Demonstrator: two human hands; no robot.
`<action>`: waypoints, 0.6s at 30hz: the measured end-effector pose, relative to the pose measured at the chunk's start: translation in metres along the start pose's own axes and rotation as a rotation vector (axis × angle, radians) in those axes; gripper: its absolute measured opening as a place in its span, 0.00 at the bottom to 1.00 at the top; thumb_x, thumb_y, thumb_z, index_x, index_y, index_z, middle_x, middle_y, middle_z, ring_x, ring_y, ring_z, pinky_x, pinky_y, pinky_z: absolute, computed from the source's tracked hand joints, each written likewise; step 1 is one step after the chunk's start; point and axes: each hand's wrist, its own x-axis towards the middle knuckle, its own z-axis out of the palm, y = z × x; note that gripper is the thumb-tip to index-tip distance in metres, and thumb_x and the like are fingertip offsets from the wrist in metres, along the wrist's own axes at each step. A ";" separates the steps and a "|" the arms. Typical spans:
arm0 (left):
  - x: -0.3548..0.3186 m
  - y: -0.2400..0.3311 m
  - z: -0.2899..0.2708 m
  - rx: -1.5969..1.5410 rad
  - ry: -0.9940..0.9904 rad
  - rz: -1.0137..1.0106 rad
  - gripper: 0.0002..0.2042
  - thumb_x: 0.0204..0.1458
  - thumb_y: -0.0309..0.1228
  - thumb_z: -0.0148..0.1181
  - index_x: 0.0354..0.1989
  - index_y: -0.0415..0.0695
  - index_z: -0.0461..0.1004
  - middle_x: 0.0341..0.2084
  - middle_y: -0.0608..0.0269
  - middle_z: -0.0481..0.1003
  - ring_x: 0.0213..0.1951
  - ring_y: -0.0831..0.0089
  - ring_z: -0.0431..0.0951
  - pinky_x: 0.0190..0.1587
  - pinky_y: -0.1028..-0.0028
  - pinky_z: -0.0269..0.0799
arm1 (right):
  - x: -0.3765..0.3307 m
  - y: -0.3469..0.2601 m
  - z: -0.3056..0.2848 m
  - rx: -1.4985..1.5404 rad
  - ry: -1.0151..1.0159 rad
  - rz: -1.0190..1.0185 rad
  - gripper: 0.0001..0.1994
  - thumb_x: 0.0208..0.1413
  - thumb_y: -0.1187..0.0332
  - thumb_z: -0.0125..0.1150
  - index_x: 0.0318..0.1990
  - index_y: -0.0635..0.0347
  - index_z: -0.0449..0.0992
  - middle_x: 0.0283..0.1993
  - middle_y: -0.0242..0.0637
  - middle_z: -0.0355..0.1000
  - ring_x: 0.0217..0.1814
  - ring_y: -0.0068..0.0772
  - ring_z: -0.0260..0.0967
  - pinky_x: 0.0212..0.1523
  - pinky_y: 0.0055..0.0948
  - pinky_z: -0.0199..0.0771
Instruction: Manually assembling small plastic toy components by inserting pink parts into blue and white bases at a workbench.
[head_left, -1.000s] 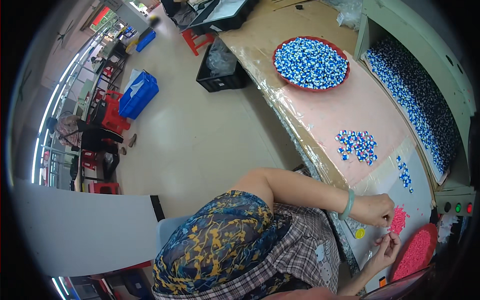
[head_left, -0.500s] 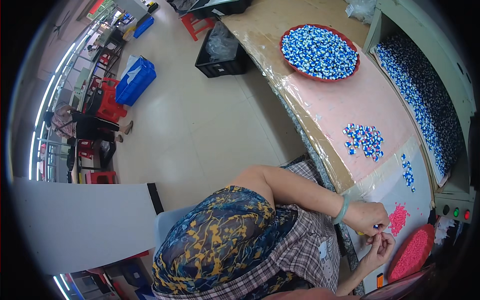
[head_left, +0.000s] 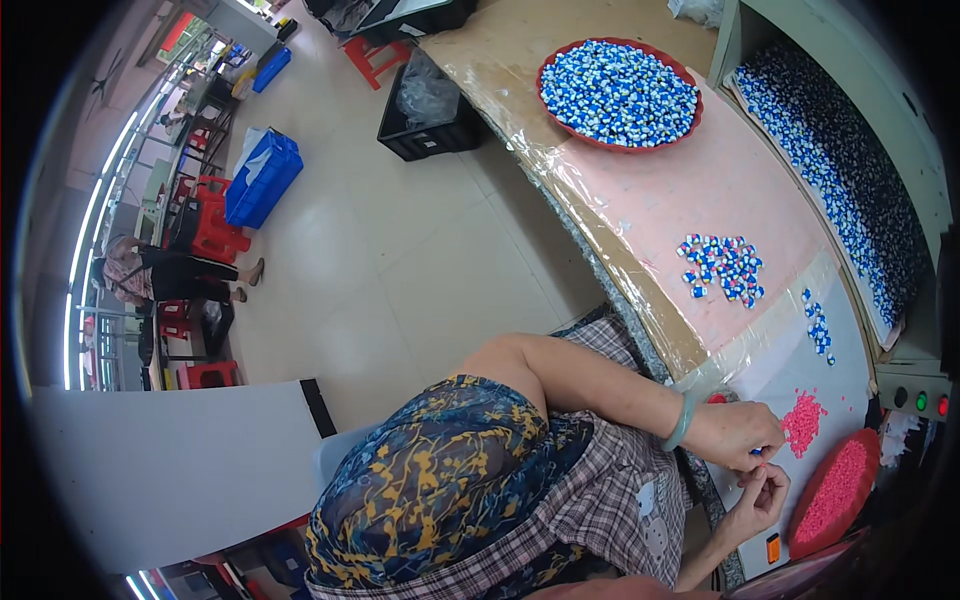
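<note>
My left hand [head_left: 738, 432], with a pale green bangle [head_left: 682, 420] at its wrist, is closed in a pinch on a small blue-and-white piece [head_left: 757, 452]. Just below it, my right hand [head_left: 757, 503] has thumb and fingertips pressed together, close to that piece; anything between them is too small to make out. Beside the fingers lies a loose pile of tiny pink pieces [head_left: 803, 424]. More fill a red dish [head_left: 872, 446] to the right of my right hand. Short rows of blue-and-white pieces [head_left: 817, 328] lie beyond the pink pile.
Another cluster of blue-and-white pieces [head_left: 722, 266] lies on the pink sheet [head_left: 640, 205]. A red bowl [head_left: 690, 128] is heaped with them. On the right stands a machine opening [head_left: 830, 180] full of pieces. An orange item [head_left: 773, 547] sits near my right wrist. Black crate [head_left: 425, 140] on the floor.
The view has shifted slightly. Both hands stay together at the same spot with fingers pinched. A red thing now shows beside my left wrist.
</note>
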 end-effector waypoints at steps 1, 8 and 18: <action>0.000 0.000 0.003 -0.004 0.008 -0.006 0.05 0.40 0.26 0.62 0.23 0.39 0.73 0.23 0.51 0.76 0.31 0.52 0.78 0.35 0.60 0.72 | -0.001 0.002 -0.003 0.006 -0.002 -0.019 0.04 0.64 0.73 0.58 0.38 0.65 0.72 0.32 0.29 0.67 0.30 0.17 0.61 0.32 0.18 0.62; 0.003 0.004 0.001 -0.021 -0.090 0.021 0.07 0.46 0.28 0.62 0.28 0.36 0.73 0.27 0.51 0.75 0.33 0.52 0.78 0.37 0.61 0.72 | -0.009 0.004 -0.013 0.080 -0.004 0.087 0.04 0.62 0.75 0.58 0.37 0.64 0.69 0.33 0.30 0.68 0.29 0.17 0.65 0.29 0.18 0.66; 0.012 0.014 -0.021 -0.092 -0.227 -0.219 0.06 0.54 0.26 0.63 0.38 0.37 0.77 0.31 0.59 0.76 0.30 0.74 0.76 0.32 0.75 0.72 | 0.004 -0.015 -0.003 0.403 -0.068 0.337 0.03 0.61 0.75 0.58 0.37 0.63 0.71 0.27 0.30 0.70 0.25 0.17 0.66 0.25 0.17 0.66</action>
